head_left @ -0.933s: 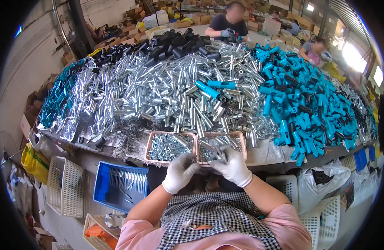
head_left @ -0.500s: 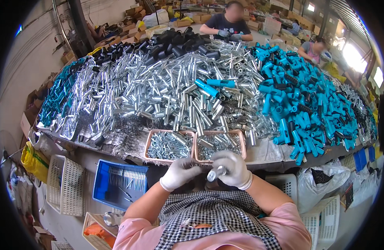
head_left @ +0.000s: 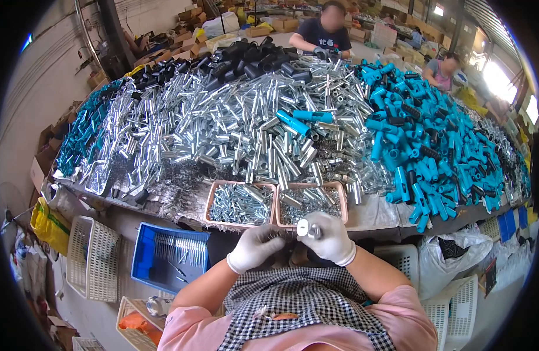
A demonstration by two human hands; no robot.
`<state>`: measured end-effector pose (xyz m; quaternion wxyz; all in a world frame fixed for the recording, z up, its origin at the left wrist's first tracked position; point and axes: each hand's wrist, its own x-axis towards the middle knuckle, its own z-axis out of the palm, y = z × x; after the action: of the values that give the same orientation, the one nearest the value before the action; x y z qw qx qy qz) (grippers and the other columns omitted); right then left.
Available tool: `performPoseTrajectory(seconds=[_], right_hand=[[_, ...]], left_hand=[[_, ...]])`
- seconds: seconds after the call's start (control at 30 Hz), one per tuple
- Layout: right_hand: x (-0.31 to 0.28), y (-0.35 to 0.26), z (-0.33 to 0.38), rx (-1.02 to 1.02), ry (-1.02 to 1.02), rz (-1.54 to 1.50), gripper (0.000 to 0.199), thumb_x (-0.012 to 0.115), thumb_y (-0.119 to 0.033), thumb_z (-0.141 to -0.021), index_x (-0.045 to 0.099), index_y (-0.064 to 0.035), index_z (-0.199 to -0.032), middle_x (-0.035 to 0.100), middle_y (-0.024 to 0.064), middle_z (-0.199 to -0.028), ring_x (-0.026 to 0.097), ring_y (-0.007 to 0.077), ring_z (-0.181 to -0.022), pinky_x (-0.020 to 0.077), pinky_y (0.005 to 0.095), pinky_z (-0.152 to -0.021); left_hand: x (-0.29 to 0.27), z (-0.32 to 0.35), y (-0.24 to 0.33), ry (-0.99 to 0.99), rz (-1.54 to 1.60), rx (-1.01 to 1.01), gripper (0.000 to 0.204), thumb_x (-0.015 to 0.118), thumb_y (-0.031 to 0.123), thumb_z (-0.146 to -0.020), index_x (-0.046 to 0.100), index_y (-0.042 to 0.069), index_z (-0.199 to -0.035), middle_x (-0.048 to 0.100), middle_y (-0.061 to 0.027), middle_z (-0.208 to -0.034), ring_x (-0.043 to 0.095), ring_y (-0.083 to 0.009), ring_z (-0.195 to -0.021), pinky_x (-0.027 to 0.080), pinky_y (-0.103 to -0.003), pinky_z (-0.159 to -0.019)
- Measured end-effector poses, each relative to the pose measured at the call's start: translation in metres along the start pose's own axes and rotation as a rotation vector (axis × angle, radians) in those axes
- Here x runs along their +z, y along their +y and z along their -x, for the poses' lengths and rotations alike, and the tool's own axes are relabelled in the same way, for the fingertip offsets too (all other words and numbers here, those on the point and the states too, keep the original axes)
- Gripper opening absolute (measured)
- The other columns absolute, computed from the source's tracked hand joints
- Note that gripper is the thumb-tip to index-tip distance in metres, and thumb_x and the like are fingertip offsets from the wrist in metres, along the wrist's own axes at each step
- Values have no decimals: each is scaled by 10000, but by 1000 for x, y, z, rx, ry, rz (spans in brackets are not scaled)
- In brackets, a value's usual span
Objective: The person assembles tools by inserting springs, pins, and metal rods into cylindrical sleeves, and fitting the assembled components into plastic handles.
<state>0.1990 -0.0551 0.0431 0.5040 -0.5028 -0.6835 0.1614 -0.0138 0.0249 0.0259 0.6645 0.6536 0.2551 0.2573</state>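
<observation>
My right hand [head_left: 331,238], in a white glove, is closed on a shiny metal tube [head_left: 303,227] whose pale flat end faces up. Beside it is my left hand [head_left: 255,248], also gloved, with its fingers pinched together. Something thin and dark, perhaps a wire spring, shows at the left fingertips, too small to name surely. Both hands are held close together before the table's front edge. Just beyond them stand two pink trays: the left tray [head_left: 207,213] bears small metal pins, the right tray [head_left: 344,213] small metal parts.
Loose metal tubes [head_left: 252,123] cover the table, with black sleeves [head_left: 246,61] behind and teal handles [head_left: 421,134] to the right. A blue crate [head_left: 142,245] of slim metal pieces stands low left, near white baskets [head_left: 102,263]. A co-worker [head_left: 325,35] works across the table.
The metal tube in my right hand has turned from pointing down toward me to showing its pale end upward. My left hand stays pinched, almost in place.
</observation>
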Motion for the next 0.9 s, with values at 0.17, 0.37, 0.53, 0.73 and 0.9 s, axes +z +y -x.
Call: performPoseTrajectory(seconds=[0.17,0.37,0.53,0.73,0.9], right_hand=[[-5,-11,-10,-497,-185,262,306,728,-60,-625,635,-109,-913,651,90,-950,655,294,-742,524,390,-599],[8,3,8,147,1,-142,466,797,-421,-820,672,-40,-1058,692,116,-972,678,220,-899,539,343,-789],[1,-1,-4,647,-261,-599,590,710,-504,-886,638,11,-1165,636,27,-820,583,96,-634,492,263,-590],[11,11,13,218,-51,-152,358,763,-85,-753,654,-43,-1092,680,84,-863,669,175,-753,541,325,-655],[0,-4,-5,-476,-88,321,288,749,-104,-708,636,-81,-971,682,146,-990,675,318,-689,542,385,-547]], left_hand=[[-8,-5,0,-147,714,-474,408,469,394,-1014,625,19,-973,461,-10,-565,392,-143,-439,337,-287,-451],[-5,2,15,108,-210,115,225,714,132,-870,669,0,-1047,672,-59,-853,631,-135,-736,520,-282,-704],[-18,-1,23,91,-1041,768,289,807,168,-689,674,80,-930,699,-73,-888,672,-263,-764,530,-371,-658],[-6,7,12,181,-377,150,210,729,191,-872,673,26,-989,695,-72,-815,670,-161,-702,533,-317,-643],[-12,-9,6,109,649,-352,232,585,258,-995,601,26,-999,657,-75,-789,566,-142,-565,457,-255,-522]])
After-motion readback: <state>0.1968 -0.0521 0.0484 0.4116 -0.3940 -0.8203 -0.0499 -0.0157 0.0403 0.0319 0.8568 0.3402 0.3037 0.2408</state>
